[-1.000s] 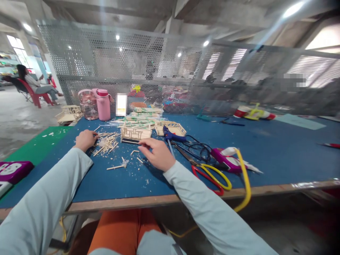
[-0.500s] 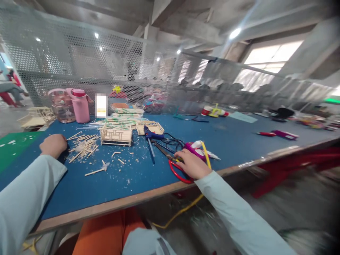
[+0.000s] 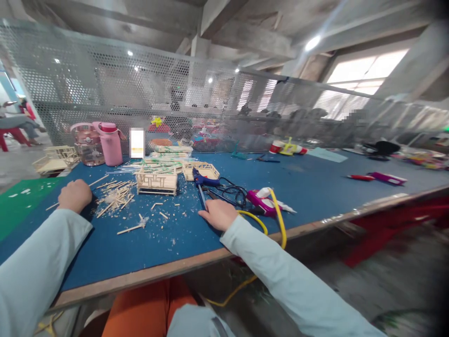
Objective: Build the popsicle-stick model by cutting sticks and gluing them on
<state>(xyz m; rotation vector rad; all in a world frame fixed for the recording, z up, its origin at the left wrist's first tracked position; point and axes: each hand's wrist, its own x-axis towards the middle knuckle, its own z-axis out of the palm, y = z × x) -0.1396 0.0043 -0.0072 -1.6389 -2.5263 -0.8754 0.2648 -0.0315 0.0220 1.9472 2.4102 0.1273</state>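
My left hand [image 3: 75,196] is closed at the left of the blue table, gripping a thin wooden stick [image 3: 98,180] that pokes out on both sides of the fist. My right hand [image 3: 219,214] reaches over the table's middle. Its fingers are closed around the lower end of a glue stick [image 3: 202,196], which projects from a blue glue gun [image 3: 203,178]. Dark scissor blades [image 3: 220,196] lie beside that hand; their red handles are hidden under my hand and sleeve. Between my hands lies a pile of short sticks [image 3: 117,194], with a small slatted wooden model [image 3: 157,182] behind it.
A second wooden model [image 3: 200,171] and bundled sticks [image 3: 164,161] lie farther back. Pink bottles [image 3: 111,146] stand at the back left before a perforated metal screen [image 3: 140,93]. A purple tool [image 3: 263,201] with yellow strap [image 3: 278,217] lies right. The table's front edge [image 3: 157,276] runs close by.
My right hand has left the red-handled scissors and moved left to the glue stick. The left hand stays by the stick pile, and a stick now shows through its fist.
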